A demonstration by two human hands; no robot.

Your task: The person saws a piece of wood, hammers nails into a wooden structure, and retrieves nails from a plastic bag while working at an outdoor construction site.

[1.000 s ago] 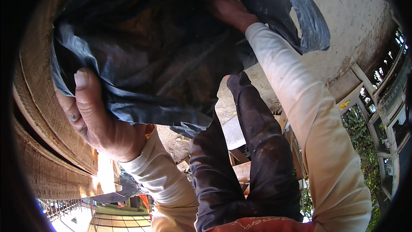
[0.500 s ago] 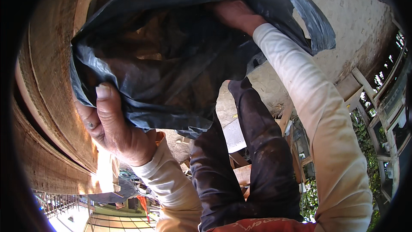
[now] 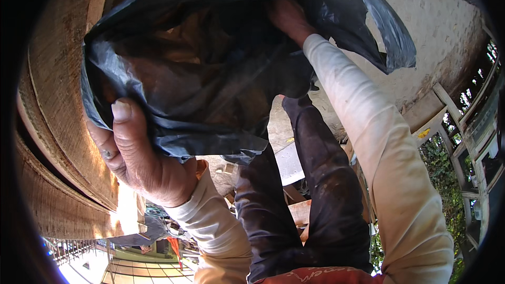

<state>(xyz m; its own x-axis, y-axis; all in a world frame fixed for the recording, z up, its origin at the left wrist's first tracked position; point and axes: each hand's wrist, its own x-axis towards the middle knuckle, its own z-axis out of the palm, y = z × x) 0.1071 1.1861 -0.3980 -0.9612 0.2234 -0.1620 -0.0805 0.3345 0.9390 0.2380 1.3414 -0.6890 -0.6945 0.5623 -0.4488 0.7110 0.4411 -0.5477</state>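
Note:
A large black plastic bag [image 3: 210, 89] gapes before me, its mouth turned toward me. At its lower left edge my left hand [image 3: 142, 158] grips the rim, thumb inside and fingers outside. My right hand [image 3: 288, 17] reaches deep into the bag's upper right part. Its fingers vanish in the dark folds, so what they touch or hold is hidden. Brownish patches show inside the bag, too dim to make out. A torn-looking loop of the rim hangs open on the right.
Stacked wooden boards [image 3: 63, 121] rise close on my left. Pale ground [image 3: 442, 26] stretches beyond the bag at the right. A wooden frame [image 3: 463, 126] stands by leafy plants at the far right. Wood scraps [image 3: 300, 213] lie around my legs.
My right hand has moved slightly farther into the bag, and its wrist shows a little higher and more to the left. The left hand keeps its grip on the rim.

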